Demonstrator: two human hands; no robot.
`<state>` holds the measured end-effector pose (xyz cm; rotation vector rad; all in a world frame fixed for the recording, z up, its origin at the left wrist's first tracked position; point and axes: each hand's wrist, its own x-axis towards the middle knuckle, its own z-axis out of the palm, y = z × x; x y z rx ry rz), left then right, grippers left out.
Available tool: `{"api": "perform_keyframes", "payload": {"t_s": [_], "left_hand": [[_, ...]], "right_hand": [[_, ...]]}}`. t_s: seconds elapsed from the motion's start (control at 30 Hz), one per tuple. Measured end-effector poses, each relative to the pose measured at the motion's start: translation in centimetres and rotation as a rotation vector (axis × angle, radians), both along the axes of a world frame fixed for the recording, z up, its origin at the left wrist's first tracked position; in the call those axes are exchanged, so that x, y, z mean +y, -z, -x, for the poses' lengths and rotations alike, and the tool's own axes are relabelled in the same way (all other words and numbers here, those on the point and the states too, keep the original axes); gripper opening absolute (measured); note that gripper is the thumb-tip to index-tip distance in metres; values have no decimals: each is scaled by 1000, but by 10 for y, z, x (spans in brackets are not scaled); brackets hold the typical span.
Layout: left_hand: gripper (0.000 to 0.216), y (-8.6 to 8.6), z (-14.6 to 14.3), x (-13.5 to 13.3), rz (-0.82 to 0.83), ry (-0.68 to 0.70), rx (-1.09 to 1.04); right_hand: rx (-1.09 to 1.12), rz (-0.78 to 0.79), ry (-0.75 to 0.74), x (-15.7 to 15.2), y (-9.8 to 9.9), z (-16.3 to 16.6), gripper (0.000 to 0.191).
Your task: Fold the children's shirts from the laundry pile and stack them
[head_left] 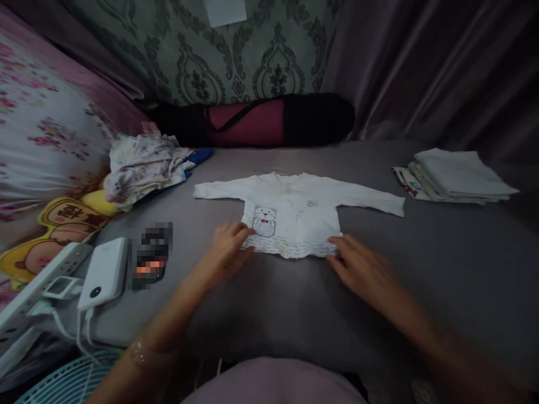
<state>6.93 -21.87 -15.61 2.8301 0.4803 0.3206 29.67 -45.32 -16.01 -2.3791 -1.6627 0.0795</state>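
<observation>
Nearest, in front of the wearer's body, a band of grey sheet (269, 308) lies between the forearms, short of both hands. Just past it is the near edge of a white shirt (290, 216), spread flat with its printed front up. The left hand (229, 247) touches the left hem corner and the right hand (357, 264) the right one, so neither is clearly nearer. On each, thumb and fingers are slightly parted at the cloth; whether they pinch it or only press it, I cannot tell. The shirt's long axis, cuff to cuff, runs crosswise ahead of the hands, each sleeve reaching outward past the hand on its side; the neckline lies farthest away.

Left of the left hand, beyond a stretch of sheet, are a pixelated dark object (151, 258) and a white power bank (103, 272). Farther ahead on that side, a crumpled clothes pile (145, 168) sits near the left cuff. Ahead and right of the right hand, a folded stack (461, 174) lies just beyond the right cuff. Beyond the neckline, sheet runs to a long bag (252, 123) along the back edge.
</observation>
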Motion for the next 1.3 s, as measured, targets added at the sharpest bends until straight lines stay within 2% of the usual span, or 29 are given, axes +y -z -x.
{"api": "perform_keyframes", "payload": {"t_s": [0.07, 0.17, 0.3, 0.43, 0.6, 0.77, 0.83, 0.9, 0.97, 1.07, 1.17, 1.3], "left_hand": [[24, 4, -23, -16, 86, 121, -40], [18, 14, -49, -32, 209, 188, 16], [17, 25, -56, -35, 302, 90, 58], [15, 26, -52, -34, 332, 64, 53], [17, 19, -57, -35, 336, 69, 53], [25, 9, -58, -37, 362, 59, -41], [25, 6, -55, -39, 357, 132, -27], [24, 1, -51, -37, 371, 252, 33], [24, -5, -50, -30, 417, 289, 79], [25, -15, -60, -3, 459, 148, 52], [28, -20, -90, 42, 412, 37, -7], [26, -7, -142, 102, 255, -119, -31]], "right_hand": [[94, -65, -191, 24, -5, 16, 22], [145, -31, -275, 52, -3, 31, 16], [185, -1, -296, 62, 10, 27, 7], [328, -49, -254, 64, 17, 15, 15], [681, -49, -80, 74, 5, 5, 22], [702, -95, -40, 77, -9, 6, 23], [674, -86, -60, 74, -11, 8, 24], [664, -18, -151, 72, -10, 7, 27], [671, 68, -252, 74, -8, 1, 30], [696, 76, -250, 91, -3, -24, 30], [625, -8, -99, 126, 3, -62, 28], [306, -46, 198, 173, 6, -106, 29]]}}
